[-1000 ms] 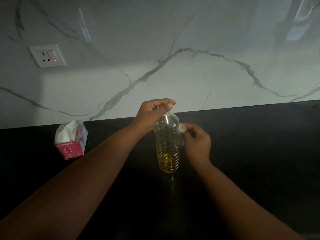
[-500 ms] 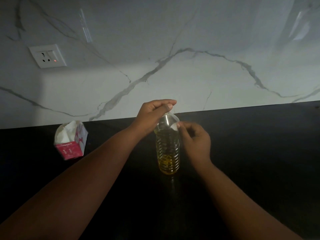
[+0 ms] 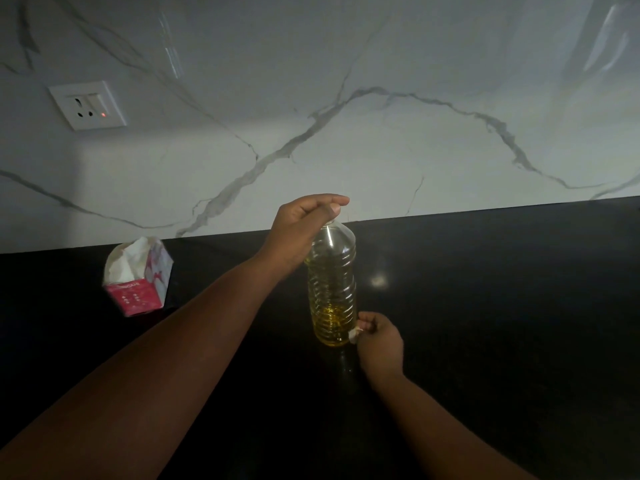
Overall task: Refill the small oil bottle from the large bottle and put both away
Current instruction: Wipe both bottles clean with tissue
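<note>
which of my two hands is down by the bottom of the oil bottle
Your right hand, pinching a small white scrap beside the oil bottle base. Your left hand grips the bottle's top instead.

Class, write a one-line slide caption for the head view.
Left hand grips the oil bottle top; right hand pinches a tissue scrap at its base.

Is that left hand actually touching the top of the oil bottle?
Touching. In the head view the left hand curls its fingers round the top of the oil bottle, covering the cap, with no gap showing.
</note>
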The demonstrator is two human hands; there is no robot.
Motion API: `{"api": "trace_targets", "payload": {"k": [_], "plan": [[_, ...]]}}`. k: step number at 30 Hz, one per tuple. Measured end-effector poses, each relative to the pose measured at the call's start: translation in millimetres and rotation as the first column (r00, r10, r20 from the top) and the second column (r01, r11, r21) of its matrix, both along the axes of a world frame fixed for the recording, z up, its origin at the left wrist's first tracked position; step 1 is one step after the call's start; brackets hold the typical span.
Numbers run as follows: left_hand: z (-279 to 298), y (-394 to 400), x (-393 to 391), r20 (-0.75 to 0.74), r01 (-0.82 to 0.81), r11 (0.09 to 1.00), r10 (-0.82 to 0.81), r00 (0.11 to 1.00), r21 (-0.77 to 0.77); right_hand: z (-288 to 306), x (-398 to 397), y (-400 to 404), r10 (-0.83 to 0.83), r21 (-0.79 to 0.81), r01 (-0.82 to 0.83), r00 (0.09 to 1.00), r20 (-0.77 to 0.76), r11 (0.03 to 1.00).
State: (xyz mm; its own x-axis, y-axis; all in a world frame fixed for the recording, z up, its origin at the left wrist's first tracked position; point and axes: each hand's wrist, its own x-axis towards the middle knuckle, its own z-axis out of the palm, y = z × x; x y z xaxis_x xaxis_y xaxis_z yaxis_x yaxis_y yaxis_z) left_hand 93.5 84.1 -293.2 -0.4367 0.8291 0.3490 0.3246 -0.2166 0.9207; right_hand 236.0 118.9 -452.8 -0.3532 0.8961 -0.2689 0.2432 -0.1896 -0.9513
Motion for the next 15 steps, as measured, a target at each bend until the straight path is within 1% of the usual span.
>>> {"api": "trace_targets", "payload": {"k": [1, 3, 6, 8, 10, 13, 14, 15], "plan": [[-0.6, 0.1, 0.1, 0.004, -0.002, 1.000, 0.002, 1.000, -0.004, 3.9, -2.2, 2.0, -0.031, -0.051, 0.029, 0.999, -0.033, 0.998], [-0.8, 0.8, 0.2, 0.021, -0.003, 1.000, 0.003, 1.000, -0.007, 17.0, -4.6, 6.8, -0.109, -0.136, 0.090, 0.983, -0.145, 0.987], [-0.4, 3.0, -1.7, 0.056, 0.010, 1.000, -0.009, 0.998, -0.018, 52.0, -7.1, 16.2, -0.162, -0.144, 0.122, 0.936, -0.311, 0.982], [0.5, 4.0, -2.9, 0.077, 0.030, 0.999, -0.027, 0.997, -0.034, 80.6, -9.5, 21.7, -0.129, -0.098, 0.096, 0.896, -0.425, 0.991], [0.7, 4.9, -4.8, 0.092, 0.044, 0.998, -0.040, 0.995, -0.042, 108.3, -12.3, 25.1, -0.077, -0.016, 0.079, 0.862, -0.501, 0.997], [-0.4, 6.3, -8.2, 0.124, 0.086, 0.996, -0.084, 0.989, -0.016, 139.9, -15.4, 26.5, -0.009, 0.122, 0.094, 0.826, -0.564, 0.988], [-0.5, 6.9, -8.6, 0.149, 0.101, 0.995, -0.099, 0.984, -0.005, 146.3, -16.6, 25.1, 0.030, 0.171, 0.082, 0.821, -0.570, 0.982], [-0.2, 7.9, -8.4, 0.174, 0.107, 0.994, -0.106, 0.979, 0.005, 150.2, -18.0, 22.9, 0.081, 0.245, 0.066, 0.835, -0.545, 0.967]]}}
